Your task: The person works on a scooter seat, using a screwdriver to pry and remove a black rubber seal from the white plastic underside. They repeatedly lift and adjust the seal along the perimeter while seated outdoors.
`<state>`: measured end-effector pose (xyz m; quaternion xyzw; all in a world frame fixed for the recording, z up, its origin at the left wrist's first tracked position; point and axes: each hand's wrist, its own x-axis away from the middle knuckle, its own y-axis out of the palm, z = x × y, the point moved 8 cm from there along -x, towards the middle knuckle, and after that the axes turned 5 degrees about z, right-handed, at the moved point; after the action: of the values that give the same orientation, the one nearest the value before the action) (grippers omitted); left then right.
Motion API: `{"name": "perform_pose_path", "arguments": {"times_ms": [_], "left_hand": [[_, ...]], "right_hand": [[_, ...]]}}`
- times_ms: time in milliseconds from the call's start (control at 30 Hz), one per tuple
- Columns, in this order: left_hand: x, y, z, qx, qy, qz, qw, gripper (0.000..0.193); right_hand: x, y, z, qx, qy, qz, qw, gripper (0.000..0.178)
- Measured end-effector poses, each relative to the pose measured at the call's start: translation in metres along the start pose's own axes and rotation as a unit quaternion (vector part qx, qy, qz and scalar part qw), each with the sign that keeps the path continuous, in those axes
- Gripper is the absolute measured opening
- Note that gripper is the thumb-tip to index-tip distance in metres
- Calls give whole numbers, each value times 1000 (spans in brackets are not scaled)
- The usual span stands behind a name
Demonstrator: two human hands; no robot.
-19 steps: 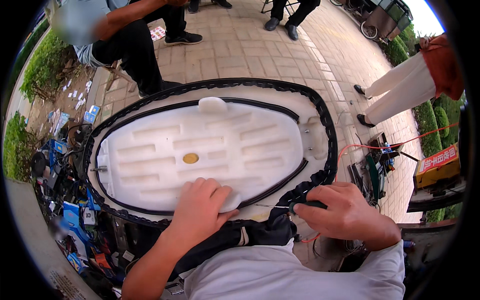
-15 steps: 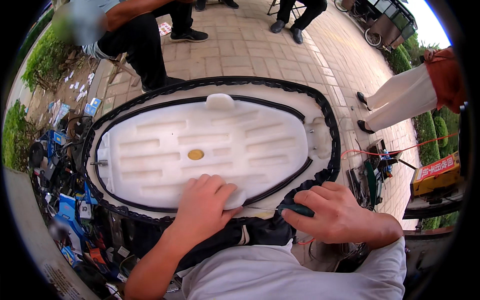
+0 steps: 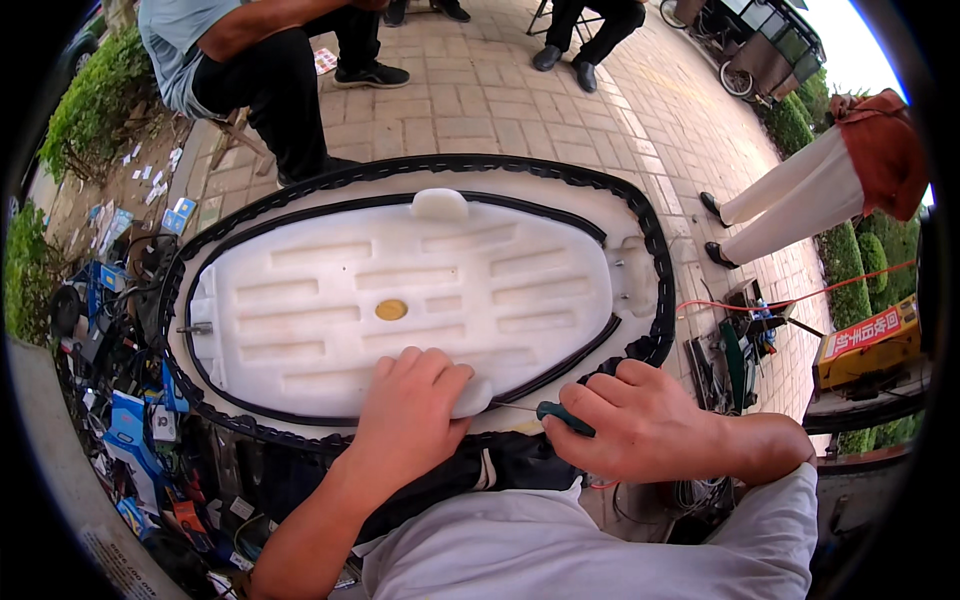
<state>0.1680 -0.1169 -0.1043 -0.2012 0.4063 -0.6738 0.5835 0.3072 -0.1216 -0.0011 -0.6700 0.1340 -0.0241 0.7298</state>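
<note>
Across my lap lies what looks like a scooter seat [image 3: 420,277], its off-white plastic underside facing up. Black cover material [image 3: 330,174] is folded and gathered around the outer rim. A black rubber strip [image 3: 300,212] runs along the inner plate's edge. My left hand [image 3: 413,403] lies closed against the near edge, fingertips pressed on the plate beside a rounded white tab [image 3: 472,398]. Wrapped in my right hand [image 3: 630,418] is the green handle of a screwdriver [image 3: 566,417]. Its thin shaft points left and reaches the strip near that tab, where its tip is hard to see.
Loose phone parts, boxes and cables [image 3: 130,430] are heaped on the left. Seated people [image 3: 260,90] are at the back, and a standing person [image 3: 790,190] is at the right. Tools [image 3: 735,350], an orange cord [image 3: 760,306] and a yellow box [image 3: 868,340] lie to the right.
My right hand and the screwdriver have shifted left, bringing the handle closer to the white tab. My left hand stays in nearly the same place on the seat.
</note>
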Motion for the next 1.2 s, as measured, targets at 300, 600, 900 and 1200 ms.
{"name": "perform_pose_path", "arguments": {"times_ms": [300, 600, 900, 1200], "left_hand": [[-4, 0, 3, -3, -3, 9, 1000, 40], [-6, 0, 15, -54, 51, 9, 997, 34], [-12, 3, 25, -73, 153, 71, 983, 26], [-15, 7, 30, -97, 179, 80, 976, 24]], "right_hand": [[3, -6, -14, 77, -17, 3, 997, 16], [17, -10, -4, 43, 35, 45, 997, 14], [9, -13, 10, 11, 29, -13, 999, 14], [13, -13, 7, -29, 37, 7, 999, 18]]}}
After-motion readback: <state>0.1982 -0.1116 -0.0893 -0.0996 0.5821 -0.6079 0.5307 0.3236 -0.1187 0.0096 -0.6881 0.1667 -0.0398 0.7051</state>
